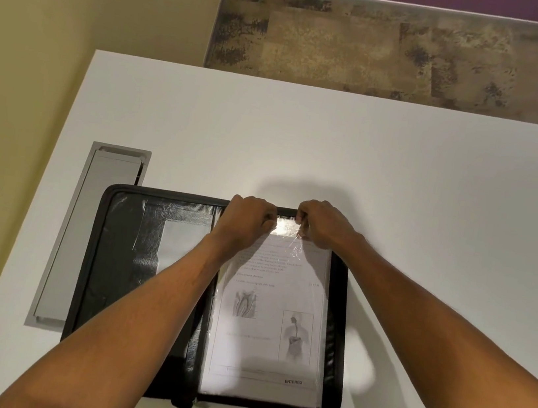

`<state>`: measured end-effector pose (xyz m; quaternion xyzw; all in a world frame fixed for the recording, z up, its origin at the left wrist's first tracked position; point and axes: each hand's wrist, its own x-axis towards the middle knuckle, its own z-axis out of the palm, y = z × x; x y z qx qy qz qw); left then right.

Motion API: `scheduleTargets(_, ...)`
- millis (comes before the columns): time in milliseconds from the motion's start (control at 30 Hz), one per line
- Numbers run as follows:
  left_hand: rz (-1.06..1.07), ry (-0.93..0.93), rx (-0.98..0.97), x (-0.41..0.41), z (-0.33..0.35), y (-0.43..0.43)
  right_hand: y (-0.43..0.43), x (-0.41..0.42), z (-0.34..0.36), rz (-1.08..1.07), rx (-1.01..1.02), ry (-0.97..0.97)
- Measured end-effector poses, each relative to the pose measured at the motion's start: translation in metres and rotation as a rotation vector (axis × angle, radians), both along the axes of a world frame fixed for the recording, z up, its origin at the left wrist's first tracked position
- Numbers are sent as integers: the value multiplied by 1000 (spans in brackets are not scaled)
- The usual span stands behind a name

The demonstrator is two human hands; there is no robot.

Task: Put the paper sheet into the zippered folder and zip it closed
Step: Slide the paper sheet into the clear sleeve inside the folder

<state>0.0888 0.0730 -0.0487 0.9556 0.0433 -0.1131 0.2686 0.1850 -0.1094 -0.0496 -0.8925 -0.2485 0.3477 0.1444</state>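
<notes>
White tabletop [304, 139], open zippered folder [115, 251] at 6 o'clock; paper sheet [269, 311] lies in its 3 o'clock half, left hand [248, 218] and right hand [321, 225] pinching the clear sleeve [286, 230] at the sheet's 12 o'clock

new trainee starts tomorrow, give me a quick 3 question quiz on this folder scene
1. True or false: the zippered folder lies zipped shut on the table.
2. On which half of the folder does the paper sheet lie? A: left. B: right. C: across both.
3. What do the left hand and the right hand both pinch?

Key
1. False: it lies open.
2. B.
3. The top edge of the clear sleeve over the sheet.
</notes>
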Motion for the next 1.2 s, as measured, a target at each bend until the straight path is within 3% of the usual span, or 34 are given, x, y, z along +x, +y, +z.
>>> scheduleTargets(233, 37, -174, 60, -29, 6, -13, -3, -20, 14, 35, -98, -205)
scheduleTargets(300, 53, -111, 53, -51, 12, -19, -10, -25, 20, 39, -155, -284)
scheduleTargets(400, 17, 99, 22, -88, 14, -31, -28, -41, 16, -24, -247, -556)
scheduleTargets(467, -61, 169, 96, -109, 10, -41, -38, -68, 14, -87, -184, -652)
scheduleTargets(567, -108, 245, 197, -130, -1, -53, -45, -134, 14, -54, 4, -565)
scheduleTargets(700, -92, 277, 207, -137, -6, -66, -63, -200, 4, 7, -86, -432)
scheduleTargets(1000, -65, 289, 230, -129, -12, -81, -111, -218, 8, -549, -197, -285)
scheduleTargets(1200, -69, 242, 207, -140, -7, -78, -109, -238, 17, -531, -205, -279)
